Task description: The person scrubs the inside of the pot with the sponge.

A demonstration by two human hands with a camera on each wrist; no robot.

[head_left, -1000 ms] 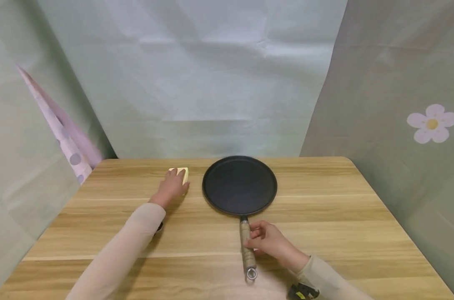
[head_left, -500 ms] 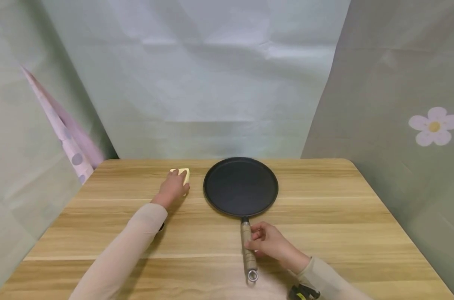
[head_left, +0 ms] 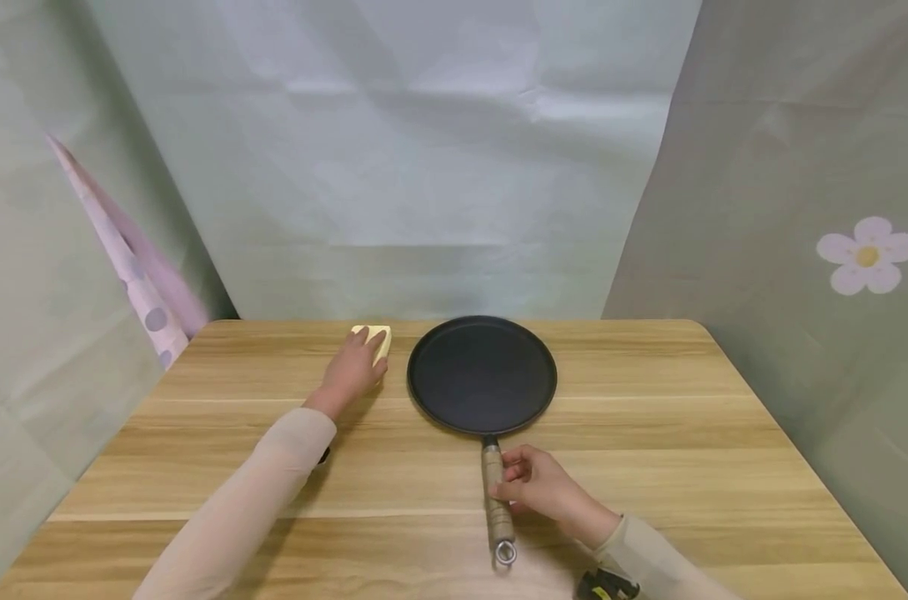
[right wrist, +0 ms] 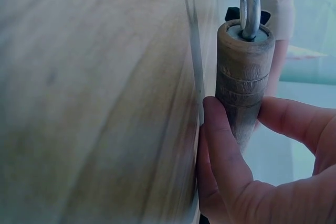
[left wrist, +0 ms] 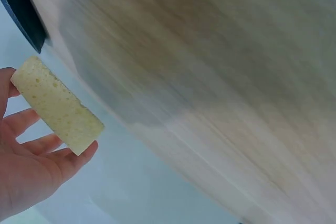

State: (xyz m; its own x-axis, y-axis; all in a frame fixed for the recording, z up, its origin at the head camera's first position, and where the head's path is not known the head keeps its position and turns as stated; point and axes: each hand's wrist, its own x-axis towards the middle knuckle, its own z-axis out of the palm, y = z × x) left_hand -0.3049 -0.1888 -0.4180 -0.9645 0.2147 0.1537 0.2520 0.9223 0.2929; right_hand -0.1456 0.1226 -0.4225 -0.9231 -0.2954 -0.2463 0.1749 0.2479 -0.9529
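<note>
My left hand [head_left: 351, 368] grips a pale yellow sponge [head_left: 381, 343] near the table's far edge, left of the pan. In the left wrist view the porous side of the sponge [left wrist: 58, 103] faces the camera, held between thumb and fingertips. A flat black pan [head_left: 482, 375] sits at the back middle, its handle [head_left: 499, 517] with a metal ring pointing toward me. My right hand [head_left: 547, 492] pinches that handle from the right. Up close in the right wrist view, thumb and fingers lie on opposite sides of the brown handle [right wrist: 244, 72].
The wood-grain table [head_left: 686, 450] extends to both sides. Pale green sheets [head_left: 438, 167] hang behind its back edge and at the sides, with a printed flower [head_left: 866, 254] on the right.
The left hand and sponge have shifted slightly right and toward the far edge, closer to the pan's rim. The right hand stays on the handle, and the pan has not visibly moved.
</note>
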